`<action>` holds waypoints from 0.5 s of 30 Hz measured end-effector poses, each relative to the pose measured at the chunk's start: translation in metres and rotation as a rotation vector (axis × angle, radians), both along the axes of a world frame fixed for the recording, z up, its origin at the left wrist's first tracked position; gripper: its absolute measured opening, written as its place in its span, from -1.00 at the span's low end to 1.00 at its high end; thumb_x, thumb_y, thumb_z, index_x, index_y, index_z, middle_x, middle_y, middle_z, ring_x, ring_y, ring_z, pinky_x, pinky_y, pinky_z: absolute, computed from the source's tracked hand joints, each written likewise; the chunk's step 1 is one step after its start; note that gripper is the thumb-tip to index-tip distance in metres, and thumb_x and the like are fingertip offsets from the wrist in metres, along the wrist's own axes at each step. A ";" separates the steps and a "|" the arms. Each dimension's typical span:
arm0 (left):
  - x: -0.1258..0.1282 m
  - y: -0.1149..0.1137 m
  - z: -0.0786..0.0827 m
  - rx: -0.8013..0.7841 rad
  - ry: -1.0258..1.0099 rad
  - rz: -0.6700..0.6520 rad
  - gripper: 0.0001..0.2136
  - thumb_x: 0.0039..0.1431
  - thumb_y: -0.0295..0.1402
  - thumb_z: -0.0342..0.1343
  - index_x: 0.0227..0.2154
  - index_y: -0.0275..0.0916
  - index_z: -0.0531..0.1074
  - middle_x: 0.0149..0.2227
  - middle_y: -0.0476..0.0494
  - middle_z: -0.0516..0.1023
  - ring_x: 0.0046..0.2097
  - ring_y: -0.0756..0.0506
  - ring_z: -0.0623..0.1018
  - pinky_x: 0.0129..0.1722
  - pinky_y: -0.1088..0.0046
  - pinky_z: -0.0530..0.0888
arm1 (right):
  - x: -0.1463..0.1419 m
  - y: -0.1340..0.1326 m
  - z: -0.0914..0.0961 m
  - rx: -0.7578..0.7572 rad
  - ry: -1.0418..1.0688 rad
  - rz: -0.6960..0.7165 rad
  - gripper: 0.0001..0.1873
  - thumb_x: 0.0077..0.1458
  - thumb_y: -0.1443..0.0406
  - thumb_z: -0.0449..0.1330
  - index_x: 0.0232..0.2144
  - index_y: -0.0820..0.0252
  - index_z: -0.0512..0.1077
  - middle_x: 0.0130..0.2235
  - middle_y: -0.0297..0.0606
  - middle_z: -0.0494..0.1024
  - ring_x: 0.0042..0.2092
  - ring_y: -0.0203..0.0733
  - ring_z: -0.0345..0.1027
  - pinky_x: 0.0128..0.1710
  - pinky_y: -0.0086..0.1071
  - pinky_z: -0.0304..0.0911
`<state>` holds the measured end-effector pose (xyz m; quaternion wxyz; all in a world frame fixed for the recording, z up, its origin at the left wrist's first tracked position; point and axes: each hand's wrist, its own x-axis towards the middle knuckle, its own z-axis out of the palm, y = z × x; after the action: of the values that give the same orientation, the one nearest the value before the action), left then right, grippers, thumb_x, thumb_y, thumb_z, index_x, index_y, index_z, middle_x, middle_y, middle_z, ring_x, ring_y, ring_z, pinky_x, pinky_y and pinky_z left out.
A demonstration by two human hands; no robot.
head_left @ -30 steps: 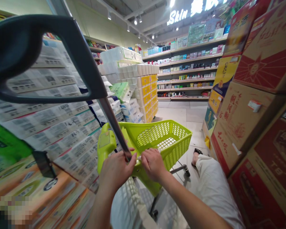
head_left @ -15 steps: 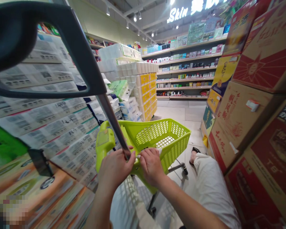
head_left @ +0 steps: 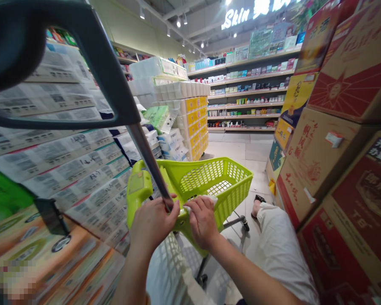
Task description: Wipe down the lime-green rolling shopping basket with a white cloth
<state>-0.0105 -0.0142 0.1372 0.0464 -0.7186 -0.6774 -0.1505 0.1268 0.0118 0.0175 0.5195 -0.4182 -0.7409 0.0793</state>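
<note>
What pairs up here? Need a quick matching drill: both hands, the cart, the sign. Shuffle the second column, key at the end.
Column one
1. Left hand
2. Right hand
3. Shopping cart
4. Sign

Column two
A. Yellow-green, with slotted sides
B. Closed on a white cloth or tissue
C. Lit up in white, high at the back
D. Around the lower visible end of the metal pole

Pairs: 1-D; 2-B; 3-A; 4-C
</note>
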 end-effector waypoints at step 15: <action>-0.002 0.001 0.000 -0.002 -0.005 0.003 -0.64 0.16 -0.11 -0.09 -0.46 -0.06 0.61 -0.12 0.07 0.63 -0.21 -0.13 0.61 -0.31 0.46 0.44 | 0.008 0.009 -0.009 0.008 0.099 0.030 -0.67 -0.07 0.46 -0.01 -0.22 0.18 0.39 -0.25 -0.22 0.42 -0.12 -0.09 0.20 -0.03 -0.21 0.05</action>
<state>-0.0122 -0.0135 0.1376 0.0443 -0.7173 -0.6786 -0.1514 0.1345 0.0208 0.0086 0.5558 -0.4004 -0.7209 0.1047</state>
